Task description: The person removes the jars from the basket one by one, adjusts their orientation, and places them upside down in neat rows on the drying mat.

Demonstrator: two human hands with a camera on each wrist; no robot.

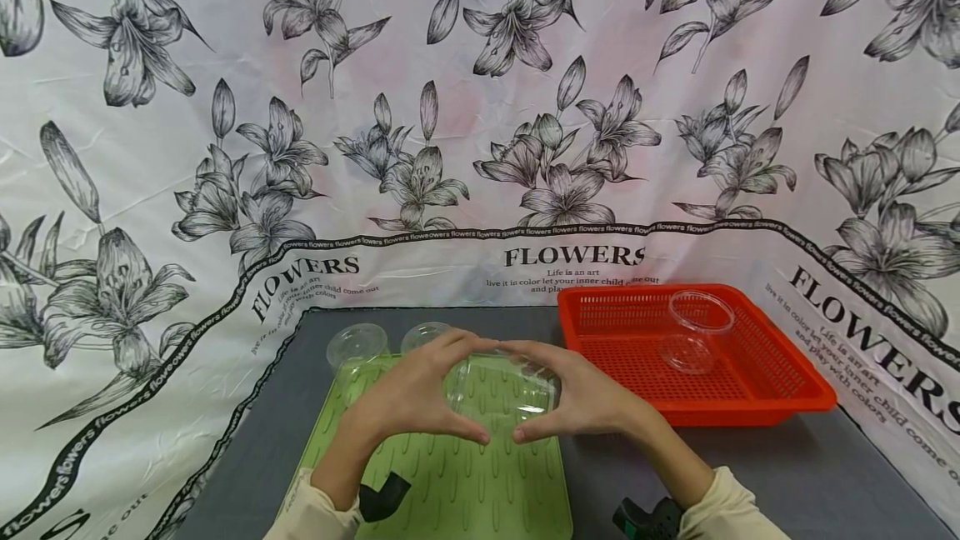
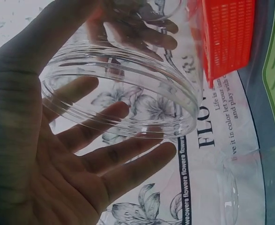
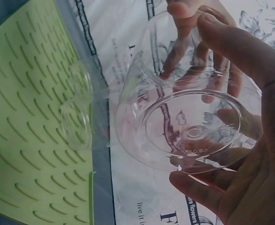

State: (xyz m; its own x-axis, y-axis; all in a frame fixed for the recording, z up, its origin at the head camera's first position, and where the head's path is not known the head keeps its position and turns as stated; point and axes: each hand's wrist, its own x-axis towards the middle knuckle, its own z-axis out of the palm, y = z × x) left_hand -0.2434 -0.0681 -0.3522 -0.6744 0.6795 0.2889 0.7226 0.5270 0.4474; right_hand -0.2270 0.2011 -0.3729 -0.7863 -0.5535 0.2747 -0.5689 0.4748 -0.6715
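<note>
A clear plastic jar lies sideways in the air between my two hands, over a green mat. My left hand holds it at the mouth end, where the ridged rim shows in the left wrist view. The left fingers are spread behind that rim. Around the base end curve the fingers and thumb of my right hand; the round base faces the right wrist view. Through the clear wall some of the left fingers are visible.
Two more clear jars, one farther left and one nearer the middle, stand by the mat's far edge. A red plastic basket at the right holds another clear jar. A flower-printed cloth hangs behind the grey table.
</note>
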